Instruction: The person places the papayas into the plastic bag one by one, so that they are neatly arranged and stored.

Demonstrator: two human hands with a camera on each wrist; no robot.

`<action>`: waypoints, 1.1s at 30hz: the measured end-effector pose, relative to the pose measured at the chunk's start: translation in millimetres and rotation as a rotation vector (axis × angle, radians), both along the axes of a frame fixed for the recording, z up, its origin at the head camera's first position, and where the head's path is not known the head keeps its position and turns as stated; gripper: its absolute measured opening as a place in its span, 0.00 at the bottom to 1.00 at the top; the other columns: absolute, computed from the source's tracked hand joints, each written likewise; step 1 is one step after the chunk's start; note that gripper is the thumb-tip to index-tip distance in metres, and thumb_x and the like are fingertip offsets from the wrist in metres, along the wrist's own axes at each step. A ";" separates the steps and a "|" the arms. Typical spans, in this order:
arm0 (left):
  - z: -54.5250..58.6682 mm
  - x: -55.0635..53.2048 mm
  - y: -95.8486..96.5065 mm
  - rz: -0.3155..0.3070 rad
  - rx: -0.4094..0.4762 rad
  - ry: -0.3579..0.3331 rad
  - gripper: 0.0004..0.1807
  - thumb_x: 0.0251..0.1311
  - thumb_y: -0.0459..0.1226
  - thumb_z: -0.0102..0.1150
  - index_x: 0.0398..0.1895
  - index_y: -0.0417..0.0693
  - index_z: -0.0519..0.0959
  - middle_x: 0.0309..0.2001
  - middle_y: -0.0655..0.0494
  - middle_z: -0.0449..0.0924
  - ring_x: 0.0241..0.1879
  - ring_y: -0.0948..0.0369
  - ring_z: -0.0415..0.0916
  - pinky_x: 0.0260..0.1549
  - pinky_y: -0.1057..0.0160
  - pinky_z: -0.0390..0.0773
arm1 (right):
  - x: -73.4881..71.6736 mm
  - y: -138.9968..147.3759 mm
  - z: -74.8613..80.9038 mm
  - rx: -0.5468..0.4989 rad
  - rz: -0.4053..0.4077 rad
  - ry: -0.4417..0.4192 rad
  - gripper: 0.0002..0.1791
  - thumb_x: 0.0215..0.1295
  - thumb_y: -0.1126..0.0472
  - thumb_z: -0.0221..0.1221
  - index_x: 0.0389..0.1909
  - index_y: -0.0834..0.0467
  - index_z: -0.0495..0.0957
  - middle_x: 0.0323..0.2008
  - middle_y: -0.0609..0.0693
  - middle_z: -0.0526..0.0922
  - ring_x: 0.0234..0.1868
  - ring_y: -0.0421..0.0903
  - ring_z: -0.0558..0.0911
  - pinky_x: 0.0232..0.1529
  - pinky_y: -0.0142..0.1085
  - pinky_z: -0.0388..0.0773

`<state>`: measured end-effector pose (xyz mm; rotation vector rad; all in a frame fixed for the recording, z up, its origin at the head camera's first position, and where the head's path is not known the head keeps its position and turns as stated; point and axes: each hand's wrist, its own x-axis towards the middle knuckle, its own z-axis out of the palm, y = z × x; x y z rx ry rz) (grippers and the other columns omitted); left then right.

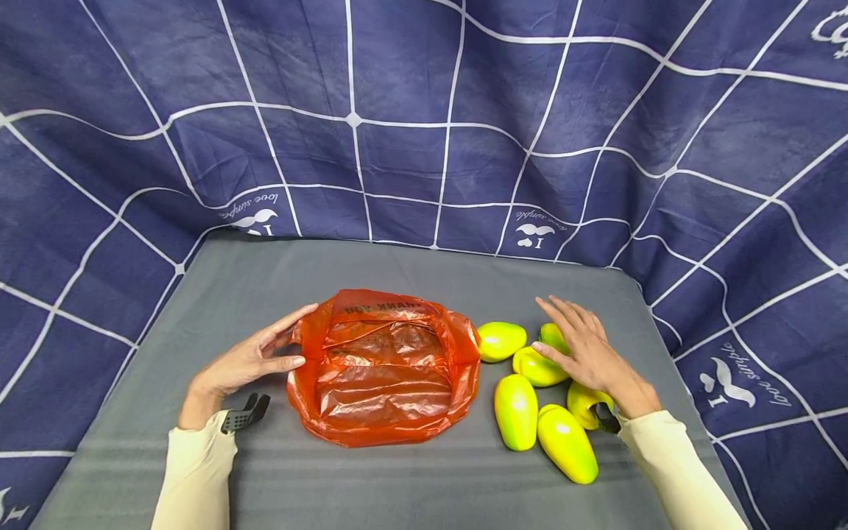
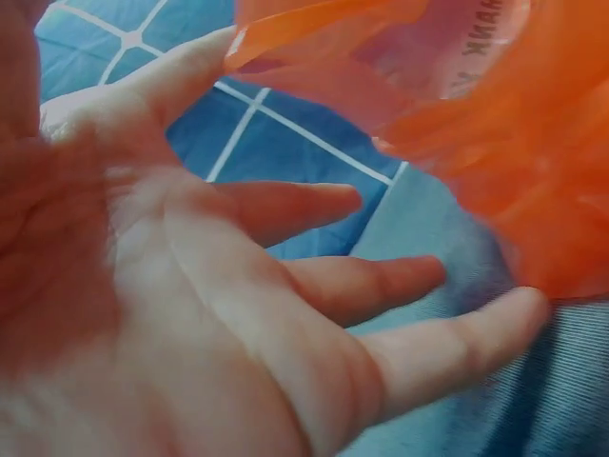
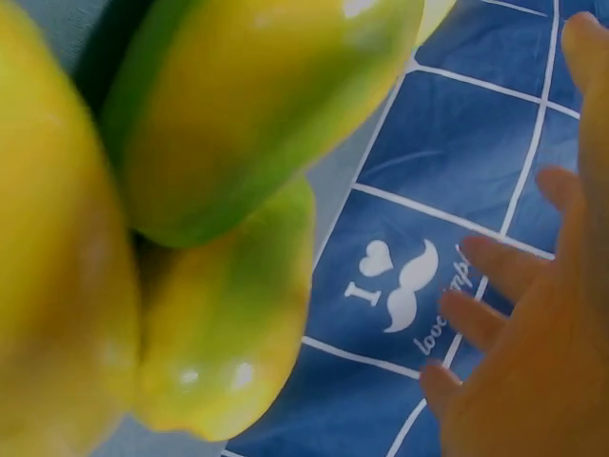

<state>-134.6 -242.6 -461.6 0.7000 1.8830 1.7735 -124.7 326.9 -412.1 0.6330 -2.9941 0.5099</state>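
A red plastic bag [image 1: 384, 368] with THANK YOU printed on it lies with its mouth spread wide on the grey table. At its left edge is my left hand [image 1: 248, 361], fingers extended and the fingertips right at the plastic; the left wrist view shows the palm [image 2: 190, 305] and spread fingers beside the bag [image 2: 533, 143]. Over a group of several yellow-green mangoes [image 1: 517, 412] hovers my right hand [image 1: 583, 353], its fingers straight and holding nothing. In the right wrist view this hand [image 3: 533, 324] stands apart from the mangoes [image 3: 257, 105]. One mango [image 1: 501, 341] sits against the bag's right side.
The grey cloth-covered table [image 1: 371, 486] stretches under everything. A blue curtain with white grid lines [image 1: 397, 154] rises behind the table and along both sides. Dark straps [image 1: 246, 414] sit at both wrists.
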 end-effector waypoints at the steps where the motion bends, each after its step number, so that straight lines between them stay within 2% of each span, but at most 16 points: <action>1: 1.1 -0.1 -0.5 -0.005 -0.003 -0.008 0.46 0.66 0.25 0.58 0.81 0.53 0.47 0.78 0.46 0.50 0.70 0.68 0.64 0.59 0.68 0.74 | -3.6 -0.4 1.2 -0.009 0.017 -0.014 0.40 0.71 0.46 0.58 0.79 0.47 0.53 0.76 0.63 0.57 0.73 0.69 0.55 0.67 0.68 0.48; 3: 3.6 -0.6 -1.7 -0.013 -0.013 -0.019 0.46 0.66 0.25 0.57 0.81 0.54 0.47 0.79 0.47 0.49 0.70 0.68 0.63 0.60 0.69 0.73 | -9.8 -1.7 3.0 -0.038 0.050 -0.054 0.38 0.72 0.47 0.58 0.78 0.47 0.55 0.75 0.61 0.58 0.73 0.67 0.56 0.67 0.68 0.51; 8: 9.4 -2.6 -5.8 -0.010 -0.055 0.019 0.43 0.67 0.27 0.58 0.80 0.52 0.51 0.78 0.47 0.53 0.69 0.67 0.65 0.59 0.68 0.74 | -24.8 -9.8 5.8 -0.127 0.147 -0.144 0.30 0.73 0.53 0.59 0.73 0.50 0.64 0.74 0.59 0.61 0.73 0.64 0.57 0.67 0.67 0.55; 12: 13.3 -5.1 -7.7 -0.016 -0.097 0.039 0.42 0.67 0.29 0.60 0.80 0.52 0.53 0.77 0.48 0.54 0.68 0.67 0.66 0.59 0.69 0.75 | -37.5 -20.2 4.3 -0.152 0.209 -0.187 0.31 0.68 0.54 0.64 0.70 0.53 0.68 0.73 0.59 0.64 0.72 0.62 0.60 0.68 0.64 0.55; 17: 14.5 -8.2 -8.5 -0.041 -0.121 0.035 0.42 0.67 0.30 0.60 0.80 0.51 0.53 0.77 0.46 0.53 0.67 0.66 0.68 0.57 0.67 0.76 | -52.4 -31.4 0.2 -0.154 0.234 -0.254 0.32 0.60 0.56 0.70 0.66 0.52 0.73 0.71 0.58 0.67 0.71 0.61 0.64 0.69 0.62 0.57; 23: 11.9 -12.1 -7.7 -0.061 -0.097 0.048 0.41 0.67 0.28 0.58 0.80 0.46 0.51 0.75 0.36 0.54 0.66 0.60 0.71 0.55 0.65 0.79 | -62.2 -37.7 -6.1 -0.176 0.260 -0.364 0.28 0.59 0.59 0.71 0.60 0.56 0.75 0.69 0.61 0.69 0.69 0.62 0.66 0.69 0.64 0.56; 29: 9.3 -11.4 -8.1 -0.052 -0.107 -0.001 0.42 0.67 0.29 0.59 0.80 0.48 0.51 0.72 0.32 0.58 0.63 0.59 0.73 0.53 0.64 0.80 | -62.8 -41.4 -9.4 -0.229 0.281 -0.464 0.32 0.56 0.56 0.73 0.62 0.56 0.75 0.63 0.53 0.74 0.66 0.59 0.70 0.67 0.61 0.61; 33: 8.2 -10.5 -9.8 -0.039 -0.088 0.006 0.41 0.67 0.29 0.59 0.80 0.46 0.51 0.69 0.29 0.62 0.60 0.58 0.76 0.51 0.63 0.81 | -64.9 -45.2 -8.4 -0.192 0.260 -0.509 0.36 0.55 0.52 0.74 0.66 0.51 0.73 0.64 0.51 0.73 0.65 0.56 0.70 0.66 0.58 0.63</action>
